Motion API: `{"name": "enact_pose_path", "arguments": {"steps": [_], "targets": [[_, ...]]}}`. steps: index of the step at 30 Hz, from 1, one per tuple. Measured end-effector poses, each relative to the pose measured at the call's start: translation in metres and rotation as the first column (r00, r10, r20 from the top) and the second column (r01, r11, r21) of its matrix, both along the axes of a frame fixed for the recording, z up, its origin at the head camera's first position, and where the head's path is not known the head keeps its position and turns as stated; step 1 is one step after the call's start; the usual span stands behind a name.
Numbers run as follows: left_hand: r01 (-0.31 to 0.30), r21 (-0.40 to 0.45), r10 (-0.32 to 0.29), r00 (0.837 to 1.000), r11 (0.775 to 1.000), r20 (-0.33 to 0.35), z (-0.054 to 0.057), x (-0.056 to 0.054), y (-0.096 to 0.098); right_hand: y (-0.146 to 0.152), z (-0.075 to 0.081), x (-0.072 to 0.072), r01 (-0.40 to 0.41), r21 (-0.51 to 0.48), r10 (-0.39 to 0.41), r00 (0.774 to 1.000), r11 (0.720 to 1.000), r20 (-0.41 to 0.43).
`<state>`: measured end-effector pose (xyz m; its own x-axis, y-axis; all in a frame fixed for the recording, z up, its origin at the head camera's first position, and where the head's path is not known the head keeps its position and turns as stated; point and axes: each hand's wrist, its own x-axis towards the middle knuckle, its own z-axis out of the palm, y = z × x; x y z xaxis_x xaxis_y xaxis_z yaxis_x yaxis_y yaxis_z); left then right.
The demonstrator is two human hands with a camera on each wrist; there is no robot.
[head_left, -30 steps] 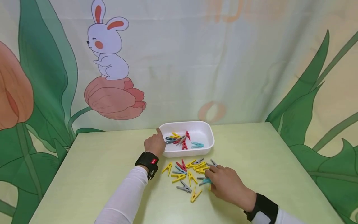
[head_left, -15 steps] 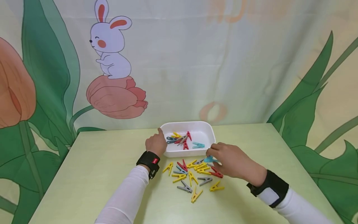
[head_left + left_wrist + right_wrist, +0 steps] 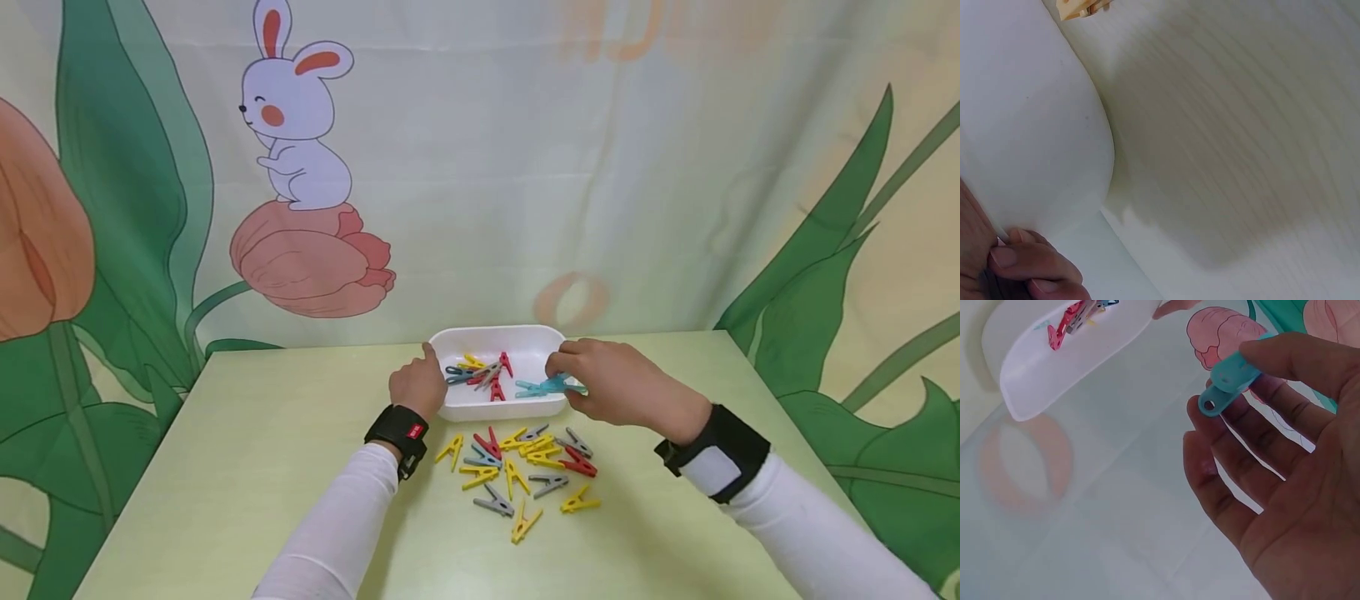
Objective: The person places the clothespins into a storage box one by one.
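Observation:
In the head view a white plastic tub stands at the back of the table. My left hand grips its left rim; in the left wrist view the curled fingers hold the edge of the tub. My right hand is over the tub's right end, pinching a turquoise clothespin between thumb and fingers. Inside the tub lie several clothespins, among them a red one, a dark grey-blue one and another turquoise one, which the held clothespin overlaps in the head view.
Several loose clothespins lie on the table in front of the tub, including a yellow one, a grey one and a red one. Behind the pale green table hangs a printed curtain.
My right hand has lifted the turquoise clothespin from the loose ones on the table and carried it back over the tub's right end. The left hand keeps its grip on the rim.

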<state>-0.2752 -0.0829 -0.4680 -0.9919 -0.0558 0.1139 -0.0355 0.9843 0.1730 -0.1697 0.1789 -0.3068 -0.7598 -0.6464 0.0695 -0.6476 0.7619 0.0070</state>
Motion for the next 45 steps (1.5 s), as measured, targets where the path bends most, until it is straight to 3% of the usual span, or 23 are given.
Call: {"name": "enact_pose_path", "arguments": {"steps": [12,22,37,45], "targets": [[-0.004,0.008,0.004,1.0,1.0,0.019,0.0,-0.001,0.0,-0.012,0.006,-0.037,0.0,-0.015,0.001,0.999,1.0,0.054],[-0.017,0.003,0.017,1.0,1.0,0.006,0.004,-0.001,0.0,-0.04,0.004,-0.068,0.008,0.051,-0.012,0.997,0.999,0.072],[-0.016,-0.009,0.016,1.0,1.0,-0.002,0.002,0.0,0.002,-0.052,-0.014,-0.097,0.071,0.024,-0.073,0.991,0.997,0.11],[-0.018,-0.003,0.018,1.0,1.0,-0.003,0.001,0.001,0.001,-0.054,-0.039,-0.112,0.143,0.011,-0.143,0.976,0.99,0.163]]}}
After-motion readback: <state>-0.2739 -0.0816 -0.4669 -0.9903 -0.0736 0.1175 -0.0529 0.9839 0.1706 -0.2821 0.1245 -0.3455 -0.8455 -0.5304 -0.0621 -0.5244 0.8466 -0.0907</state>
